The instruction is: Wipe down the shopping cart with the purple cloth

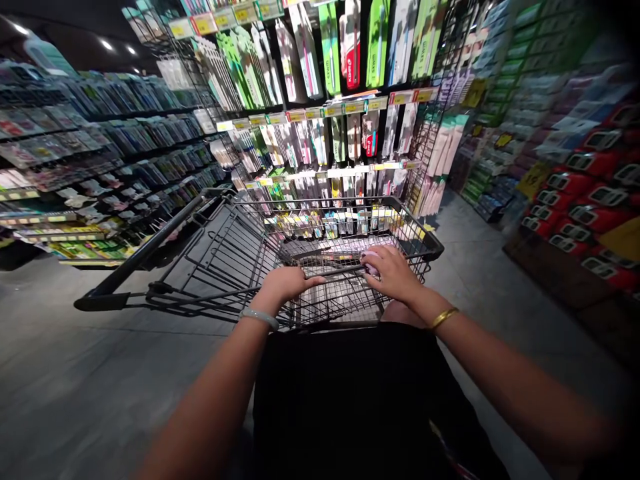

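Note:
A black wire shopping cart (240,253) stands sideways in front of me, its handle off to the left. My left hand (285,283) is closed over the cart's near side rim, thumb lying along the bar. Farther right on the same rim, my right hand (393,270) is closed, with a small pale purple item (371,261) showing under its fingers; what it is I cannot make out. The fingers partly hide that item and the bar beneath. Something dark and flat lies inside the basket, seen unclearly through the wires.
Directly beyond the cart rises a display rack of packaged toothbrushes (330,50) with price labels (355,105). Shelves of hanging goods (135,100) line the left. Red packages (590,213) are stacked at the right. Grey floor (475,267) shows around the cart.

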The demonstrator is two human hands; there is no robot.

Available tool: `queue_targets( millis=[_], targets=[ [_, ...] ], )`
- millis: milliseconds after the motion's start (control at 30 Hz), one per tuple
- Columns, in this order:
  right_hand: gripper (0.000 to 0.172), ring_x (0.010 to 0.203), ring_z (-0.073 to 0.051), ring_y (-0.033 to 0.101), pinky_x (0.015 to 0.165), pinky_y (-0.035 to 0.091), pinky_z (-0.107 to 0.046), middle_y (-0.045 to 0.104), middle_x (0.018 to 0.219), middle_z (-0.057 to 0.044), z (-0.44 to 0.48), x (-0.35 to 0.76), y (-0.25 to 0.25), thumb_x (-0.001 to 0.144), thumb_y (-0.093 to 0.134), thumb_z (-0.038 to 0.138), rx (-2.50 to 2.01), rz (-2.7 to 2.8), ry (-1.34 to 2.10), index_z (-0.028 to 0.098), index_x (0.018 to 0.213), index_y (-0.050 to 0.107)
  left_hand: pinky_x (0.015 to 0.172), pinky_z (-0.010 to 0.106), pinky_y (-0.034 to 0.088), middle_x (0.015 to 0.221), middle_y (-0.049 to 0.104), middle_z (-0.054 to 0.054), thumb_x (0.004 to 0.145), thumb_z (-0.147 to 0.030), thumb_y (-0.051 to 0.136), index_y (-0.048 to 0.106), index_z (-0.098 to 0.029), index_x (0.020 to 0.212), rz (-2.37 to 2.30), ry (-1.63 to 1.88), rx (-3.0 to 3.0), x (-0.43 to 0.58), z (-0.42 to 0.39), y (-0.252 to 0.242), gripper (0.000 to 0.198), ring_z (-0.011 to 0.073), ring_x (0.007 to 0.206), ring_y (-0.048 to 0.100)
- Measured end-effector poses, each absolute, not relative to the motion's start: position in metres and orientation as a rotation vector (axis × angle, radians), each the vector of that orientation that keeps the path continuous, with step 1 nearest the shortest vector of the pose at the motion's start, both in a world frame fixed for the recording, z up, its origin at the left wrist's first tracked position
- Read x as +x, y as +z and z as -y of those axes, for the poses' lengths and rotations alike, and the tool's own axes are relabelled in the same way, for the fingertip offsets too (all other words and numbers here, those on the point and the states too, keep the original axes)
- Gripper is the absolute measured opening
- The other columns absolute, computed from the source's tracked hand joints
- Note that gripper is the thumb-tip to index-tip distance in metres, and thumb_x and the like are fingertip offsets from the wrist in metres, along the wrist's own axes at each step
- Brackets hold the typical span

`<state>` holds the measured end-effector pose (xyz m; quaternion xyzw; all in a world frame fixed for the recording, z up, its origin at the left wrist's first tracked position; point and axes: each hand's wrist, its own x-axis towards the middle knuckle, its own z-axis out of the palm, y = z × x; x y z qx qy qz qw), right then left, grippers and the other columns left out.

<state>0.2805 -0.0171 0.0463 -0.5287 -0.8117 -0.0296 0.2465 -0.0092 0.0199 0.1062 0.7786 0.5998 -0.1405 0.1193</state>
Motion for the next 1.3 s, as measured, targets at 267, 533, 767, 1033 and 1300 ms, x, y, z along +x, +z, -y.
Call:
queue_targets(
  millis=[267, 533, 767, 1033, 1300],
  targets=[
    [0.044, 0.119, -0.028, 0.052, 0.100, 0.041, -0.043, 0.058, 0.130, -0.010, 0.024, 0.384, 0.030, 0.081, 0.053, 0.012, -1.695, 2.017, -0.189, 0.026, 0.121, 0.066, 0.080, 0.038, 0.050, 0.070, 0.072, 0.014, 0.073, -0.095, 0.018, 0.064, -0.020, 0.056, -1.743, -0.391, 2.313, -0.010, -0.019, 0.103, 0.089, 0.0285, 0.074, 0.068],
    [0.032, 0.121, -0.032, 0.047, 0.102, 0.041, -0.048, 0.048, 0.123, -0.020, 0.038, 0.262, -0.058, 0.092, 0.042, 0.029, -1.808, 1.149, 0.010, 0.017, 0.119, 0.055, 0.083, 0.038, 0.050, 0.071, 0.072, 0.014, 0.076, -0.093, 0.018, 0.066, -0.019, 0.056, -1.727, -0.421, 2.276, -0.006, -0.027, 0.097, 0.090, 0.0285, 0.076, 0.068],
    [0.018, 0.104, -0.025, 0.058, 0.089, 0.051, -0.040, 0.061, 0.111, -0.009, 0.033, 0.218, -0.078, 0.088, 0.047, 0.027, -1.662, 1.341, 0.308, 0.027, 0.104, 0.055, 0.082, 0.039, 0.049, 0.067, 0.071, 0.013, 0.075, -0.093, 0.019, 0.066, -0.019, 0.057, -1.742, -0.411, 2.275, -0.002, -0.024, 0.100, 0.090, 0.0280, 0.074, 0.068],
    [0.028, 0.109, -0.026, 0.054, 0.093, 0.048, -0.042, 0.052, 0.116, -0.013, 0.023, 0.192, -0.088, 0.084, 0.050, 0.033, -1.624, 0.978, 0.342, 0.023, 0.110, 0.051, 0.079, 0.037, 0.050, 0.067, 0.071, 0.012, 0.081, -0.089, 0.017, 0.065, -0.019, 0.055, -1.698, -0.387, 2.291, 0.000, -0.024, 0.099, 0.089, 0.0250, 0.069, 0.066],
    [0.031, 0.109, -0.024, 0.055, 0.097, 0.047, -0.040, 0.058, 0.113, -0.011, 0.030, 0.093, -0.073, 0.079, 0.049, 0.018, -1.419, 1.424, 0.586, 0.021, 0.107, 0.061, 0.079, 0.038, 0.051, 0.080, 0.074, 0.014, 0.077, -0.092, 0.014, 0.070, -0.019, 0.065, -1.707, -0.360, 2.407, 0.000, -0.027, 0.095, 0.092, 0.0304, 0.082, 0.070]
  ],
)
